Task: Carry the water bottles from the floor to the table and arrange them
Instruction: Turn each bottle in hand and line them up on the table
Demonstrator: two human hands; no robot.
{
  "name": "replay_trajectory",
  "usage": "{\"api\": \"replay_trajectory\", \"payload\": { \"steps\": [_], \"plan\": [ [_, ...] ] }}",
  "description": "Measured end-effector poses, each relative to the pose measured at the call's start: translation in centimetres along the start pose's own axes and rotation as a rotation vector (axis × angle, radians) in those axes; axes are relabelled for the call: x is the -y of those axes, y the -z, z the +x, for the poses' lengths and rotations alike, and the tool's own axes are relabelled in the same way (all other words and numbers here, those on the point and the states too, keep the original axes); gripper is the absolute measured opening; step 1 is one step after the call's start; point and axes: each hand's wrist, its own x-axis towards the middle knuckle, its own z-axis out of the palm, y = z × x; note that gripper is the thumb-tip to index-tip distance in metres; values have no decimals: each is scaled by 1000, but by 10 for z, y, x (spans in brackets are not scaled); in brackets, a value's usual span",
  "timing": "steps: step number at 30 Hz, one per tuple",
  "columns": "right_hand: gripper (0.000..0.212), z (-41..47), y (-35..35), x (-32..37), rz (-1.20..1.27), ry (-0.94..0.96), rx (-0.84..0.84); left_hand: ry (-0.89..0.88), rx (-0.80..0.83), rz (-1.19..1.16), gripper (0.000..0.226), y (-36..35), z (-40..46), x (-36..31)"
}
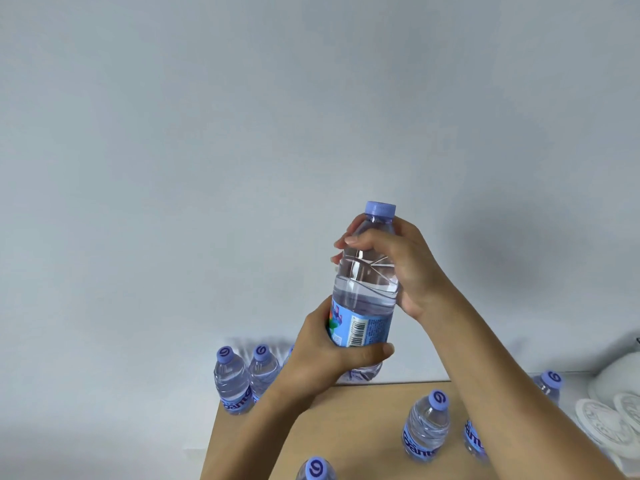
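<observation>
Clear plastic: held bottle [363, 289], upright, lilac cap on top, blue label with a barcode round its lower half, raised in front of a pale wall [207, 133].
Right hand [401, 268]: fingers curled round the bottle's shoulder just under the cap, thumb at the near side; it grips from 3 o'clock.
Left hand [332, 355]: wrapped round the label and lower body, thumb lying across the front near the base; it grips from 7 o'clock.
Table [346, 420]: tan top, low in the view, below the held bottle at 6 o'clock.
Bottles on table: one [426, 426] at 5 o'clock of the held bottle, upright, capped; one [316, 470] at the bottom edge, only cap and shoulders showing; one [474, 439] partly hidden behind the right forearm.
Left pair: two bottles [231, 381] and [263, 370], side by side and touching, at 8 o'clock by the table's far left corner; whether they stand on it or beyond it I cannot tell.
Far right: another capped bottle [550, 384] at 4 o'clock, near white rounded items [609, 420] on a pale surface.
</observation>
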Motion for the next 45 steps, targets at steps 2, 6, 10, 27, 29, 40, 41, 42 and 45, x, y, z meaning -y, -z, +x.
{"api": "replay_trajectory", "payload": {
  "steps": [2, 6, 10, 27, 29, 40, 41, 42, 45],
  "plan": [
    [11, 1, -1, 4, 10, 14, 4, -29, -36, 16, 42, 0, 1, -4],
    [24, -3, -12, 6, -227, 93, -203, -60, -156, 14, 45, -7, 1, -9],
    [30, -8, -29, 4, -274, 163, -302, -132, -293, 108, 50, -13, 2, -11],
    [19, 0, -16, 28, 22, 79, 21, -110, -52, 62, 53, 6, -3, -33],
    [22, -1, -20, 29, -89, 123, -40, -118, -81, 50, 52, 4, -3, -33],
    [19, -4, -37, 28, -212, 214, -257, -175, -220, 128, 57, -4, -5, -34],
    [19, -4, -35, 29, -190, 213, -239, -173, -205, 131, 58, -3, -5, -34],
    [18, -5, -34, 30, -163, 207, -210, -169, -182, 133, 58, -2, -5, -35],
    [19, -4, -28, 33, -69, 168, -103, -150, -111, 119, 59, 1, -7, -37]
  ]
}}
